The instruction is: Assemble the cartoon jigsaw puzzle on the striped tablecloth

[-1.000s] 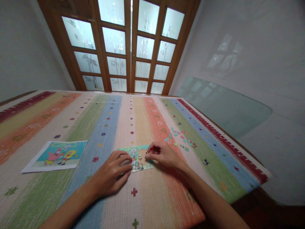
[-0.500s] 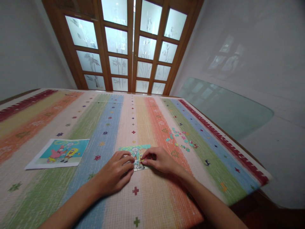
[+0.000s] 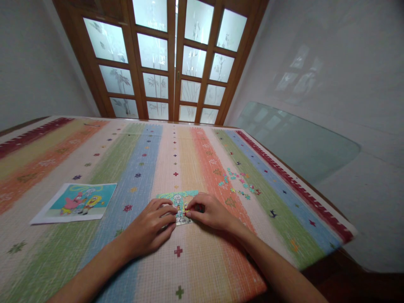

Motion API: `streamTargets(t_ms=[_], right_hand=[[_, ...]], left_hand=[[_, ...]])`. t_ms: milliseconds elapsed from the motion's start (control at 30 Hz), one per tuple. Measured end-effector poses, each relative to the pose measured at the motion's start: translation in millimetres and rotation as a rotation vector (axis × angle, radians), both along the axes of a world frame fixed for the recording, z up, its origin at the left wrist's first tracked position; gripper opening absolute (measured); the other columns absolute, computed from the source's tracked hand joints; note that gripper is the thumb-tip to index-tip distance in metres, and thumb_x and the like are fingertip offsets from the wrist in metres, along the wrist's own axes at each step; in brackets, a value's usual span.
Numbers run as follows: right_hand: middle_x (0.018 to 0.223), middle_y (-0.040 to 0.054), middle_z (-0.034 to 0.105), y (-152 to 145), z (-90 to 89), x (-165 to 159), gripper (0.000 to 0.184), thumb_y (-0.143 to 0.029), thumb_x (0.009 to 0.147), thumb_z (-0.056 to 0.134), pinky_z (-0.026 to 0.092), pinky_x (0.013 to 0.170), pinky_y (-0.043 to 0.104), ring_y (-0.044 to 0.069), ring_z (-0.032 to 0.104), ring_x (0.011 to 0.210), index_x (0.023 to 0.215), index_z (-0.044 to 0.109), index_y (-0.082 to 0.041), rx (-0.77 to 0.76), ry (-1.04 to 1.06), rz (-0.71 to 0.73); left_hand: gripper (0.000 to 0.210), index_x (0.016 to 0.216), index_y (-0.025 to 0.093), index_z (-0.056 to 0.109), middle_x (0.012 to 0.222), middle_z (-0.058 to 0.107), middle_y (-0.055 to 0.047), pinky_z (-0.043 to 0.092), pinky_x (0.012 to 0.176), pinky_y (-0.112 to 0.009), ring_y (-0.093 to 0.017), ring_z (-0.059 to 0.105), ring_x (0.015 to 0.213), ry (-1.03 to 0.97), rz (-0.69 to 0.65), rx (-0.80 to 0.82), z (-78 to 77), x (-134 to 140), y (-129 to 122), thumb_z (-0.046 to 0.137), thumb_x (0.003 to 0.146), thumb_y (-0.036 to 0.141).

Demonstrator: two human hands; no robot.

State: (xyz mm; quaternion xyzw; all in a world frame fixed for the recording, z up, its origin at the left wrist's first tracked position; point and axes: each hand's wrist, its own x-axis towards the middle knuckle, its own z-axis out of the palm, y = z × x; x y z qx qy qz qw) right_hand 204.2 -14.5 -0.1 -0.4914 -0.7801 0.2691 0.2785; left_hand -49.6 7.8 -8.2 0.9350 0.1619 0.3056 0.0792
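A partly assembled jigsaw puzzle with a cartoon picture lies on the striped tablecloth in front of me. My left hand rests over its left edge, fingers loosely bent and a little apart, holding nothing I can see. At the puzzle's right side my right hand pinches a small puzzle piece between thumb and index finger, down at the puzzle's surface. The hands cover both sides of the puzzle, and most of the pinched piece is hidden by the fingertips.
Several loose puzzle pieces are scattered right of the puzzle. A printed cartoon sheet lies to the left. The patterned tablecloth covers the table, with wooden glazed doors beyond and a pale wall at right.
The right thumb and fingertips have shifted very slightly at the puzzle, still pinching the piece. My left hand stays in place; the whole view has shifted a little.
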Motion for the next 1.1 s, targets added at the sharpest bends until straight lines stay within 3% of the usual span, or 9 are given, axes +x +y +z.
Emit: streamTargets(t_ms=[567, 867, 1100], right_hand=[[0.082, 0.0047, 0.070, -1, -4.2, -2, 0.006, -0.019, 0.091, 0.074, 0.046, 0.078, 0.030, 0.018, 0.062, 0.084, 0.087, 0.078, -0.018, 0.150, -0.083, 0.058], [0.080, 0.0027, 0.065, -4, -0.8, -10, 0.008, -0.018, 0.088, 0.073, 0.045, 0.075, 0.030, 0.017, 0.060, 0.081, 0.080, 0.073, -0.019, 0.149, -0.130, -0.011], [0.083, 0.0037, 0.065, -5, -2.7, -10, 0.008, -0.018, 0.090, 0.069, 0.047, 0.077, 0.031, 0.018, 0.060, 0.083, 0.082, 0.072, -0.018, 0.189, -0.090, 0.013]], left_hand=[[0.017, 0.105, 0.021, 0.069, 0.110, 0.075, -0.005, 0.051, 0.098, -0.043, -0.024, 0.063, 0.113, -0.016, 0.010, -0.039, -1.5, 0, 0, 0.056, 0.097, 0.014], [0.017, 0.106, 0.022, 0.066, 0.109, 0.075, -0.005, 0.053, 0.096, -0.044, -0.025, 0.064, 0.112, -0.007, 0.008, -0.030, -0.6, 2, -1, 0.054, 0.098, 0.013], [0.012, 0.104, 0.021, 0.065, 0.105, 0.075, -0.005, 0.052, 0.094, -0.043, -0.024, 0.065, 0.104, -0.034, 0.046, -0.025, 7.2, -6, 5, 0.057, 0.095, 0.017]])
